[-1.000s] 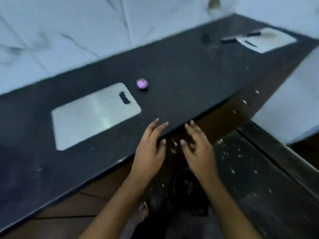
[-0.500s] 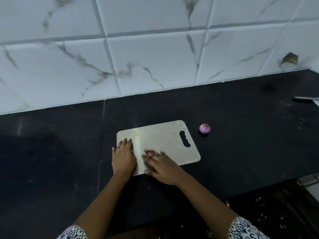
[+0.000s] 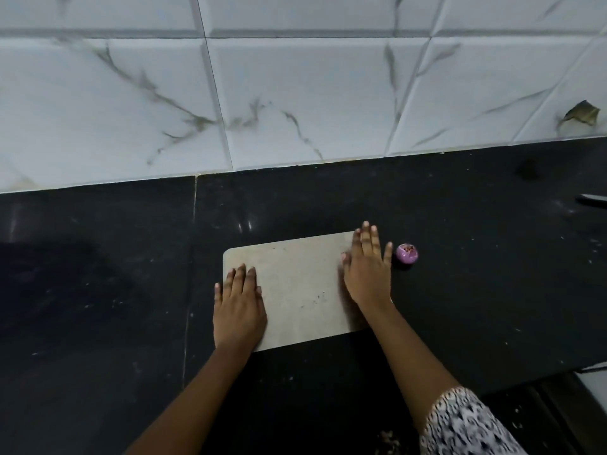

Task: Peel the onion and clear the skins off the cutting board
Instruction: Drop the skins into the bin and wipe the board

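A pale rectangular cutting board [image 3: 295, 284] lies on the black countertop [image 3: 476, 290]. A small purple onion [image 3: 406, 253] sits on the counter just right of the board, off it. My left hand [image 3: 238, 307] lies flat with straight fingers on the board's left end. My right hand [image 3: 368, 267] lies flat on the board's right end, covering its handle slot, with the little finger a short gap from the onion. Neither hand holds anything. A few tiny specks show on the board.
A white marble-patterned tiled wall [image 3: 295, 93] rises behind the counter. A dark object [image 3: 593, 200] pokes in at the right edge. The counter's front edge [image 3: 588, 369] and floor show at the bottom right. A patterned sleeve [image 3: 466, 425] covers my right upper arm.
My right hand slid from the board's lower middle to its right end near the onion. My left hand stayed on the left end. The view closed in on the board.
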Tool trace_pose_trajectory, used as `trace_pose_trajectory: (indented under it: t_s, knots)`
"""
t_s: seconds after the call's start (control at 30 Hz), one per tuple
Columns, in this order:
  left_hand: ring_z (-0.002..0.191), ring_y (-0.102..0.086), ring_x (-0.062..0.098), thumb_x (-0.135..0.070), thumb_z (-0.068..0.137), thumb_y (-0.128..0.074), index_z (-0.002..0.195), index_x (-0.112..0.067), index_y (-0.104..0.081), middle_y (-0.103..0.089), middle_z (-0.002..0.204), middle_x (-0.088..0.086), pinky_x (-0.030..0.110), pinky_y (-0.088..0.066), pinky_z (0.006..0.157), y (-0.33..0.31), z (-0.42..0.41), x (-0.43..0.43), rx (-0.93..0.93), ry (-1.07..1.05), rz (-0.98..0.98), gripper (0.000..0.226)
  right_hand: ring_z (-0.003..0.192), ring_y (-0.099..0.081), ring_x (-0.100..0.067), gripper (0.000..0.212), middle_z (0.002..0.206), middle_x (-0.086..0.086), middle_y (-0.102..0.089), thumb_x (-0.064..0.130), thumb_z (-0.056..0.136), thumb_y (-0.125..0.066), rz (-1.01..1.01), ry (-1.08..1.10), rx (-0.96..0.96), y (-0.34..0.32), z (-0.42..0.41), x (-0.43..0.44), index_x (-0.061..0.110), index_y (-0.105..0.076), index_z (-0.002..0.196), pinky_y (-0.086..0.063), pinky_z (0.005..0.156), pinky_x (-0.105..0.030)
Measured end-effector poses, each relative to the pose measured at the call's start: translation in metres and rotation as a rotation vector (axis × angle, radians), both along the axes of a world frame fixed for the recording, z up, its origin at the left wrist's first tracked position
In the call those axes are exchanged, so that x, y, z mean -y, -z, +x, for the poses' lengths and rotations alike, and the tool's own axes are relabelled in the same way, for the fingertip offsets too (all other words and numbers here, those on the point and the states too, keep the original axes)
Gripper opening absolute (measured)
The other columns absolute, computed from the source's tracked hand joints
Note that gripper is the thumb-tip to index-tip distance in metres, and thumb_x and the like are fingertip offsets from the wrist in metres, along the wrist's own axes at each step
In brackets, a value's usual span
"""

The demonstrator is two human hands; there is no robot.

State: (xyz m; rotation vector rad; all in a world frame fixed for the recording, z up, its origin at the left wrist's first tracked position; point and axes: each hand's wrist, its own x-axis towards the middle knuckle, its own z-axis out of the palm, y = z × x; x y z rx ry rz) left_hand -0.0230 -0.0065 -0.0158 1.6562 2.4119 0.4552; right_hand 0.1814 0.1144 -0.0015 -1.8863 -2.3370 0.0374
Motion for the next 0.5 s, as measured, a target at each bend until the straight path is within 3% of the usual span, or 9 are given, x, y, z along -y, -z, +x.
trace_pose_trajectory:
  t_s: [0.07,0.13,0.33,0.43,0.5]
  knots:
    - [0.147,-0.011,0.02,-0.031,0.101,-0.022,0.15,-0.017,-0.022,-0.018,0.158,0.004,0.04,-0.002,0.119,-0.001,0.0,0.0,0.0,0.005,-0.008,0.05,0.144,-0.014,-0.022,0.057,0.156,-0.008,-0.016,0.038,0.096,-0.022,-0.05,-0.198,-0.115,0.0,-0.003,0.021,0.013,-0.019,0.147,-0.006,0.117,-0.048]
    - [0.147,-0.007,0.02,-0.034,0.101,-0.022,0.15,-0.018,-0.019,-0.015,0.159,0.004,0.039,0.002,0.118,-0.002,0.002,0.0,-0.016,0.046,-0.02,0.051,0.145,-0.007,-0.018,0.07,0.158,-0.002,-0.009,0.053,0.087,-0.006,-0.183,-0.357,-0.098,0.005,-0.008,0.042,0.02,-0.012,0.149,-0.001,0.117,-0.047]
    - [0.147,-0.01,0.02,-0.05,0.09,-0.006,0.15,-0.02,-0.021,-0.017,0.159,0.003,0.038,-0.007,0.119,-0.003,0.009,0.004,-0.039,0.083,-0.036,0.068,0.146,-0.001,-0.015,0.077,0.159,0.001,-0.004,0.06,0.082,0.001,-0.2,-0.362,-0.039,0.012,-0.003,0.055,0.024,-0.005,0.149,0.008,0.112,-0.038]
    - [0.146,-0.012,0.019,-0.052,0.088,-0.003,0.149,-0.021,-0.022,-0.018,0.158,0.002,0.037,-0.007,0.118,0.001,0.015,0.011,-0.062,0.081,-0.049,0.072,0.145,-0.01,-0.017,0.066,0.157,-0.001,-0.014,0.054,0.091,-0.02,-0.222,-0.393,-0.164,0.01,0.004,0.061,0.021,-0.017,0.148,0.001,0.116,-0.041]
    - [0.146,-0.012,0.018,-0.053,0.088,-0.004,0.149,-0.022,-0.024,-0.019,0.158,0.001,0.036,-0.007,0.118,0.002,0.018,0.014,-0.061,0.08,-0.05,0.071,0.138,-0.03,-0.021,0.051,0.149,-0.005,-0.035,0.034,0.093,-0.049,-0.153,-0.299,-0.467,0.005,0.017,0.062,0.017,-0.04,0.14,-0.023,0.115,-0.044]
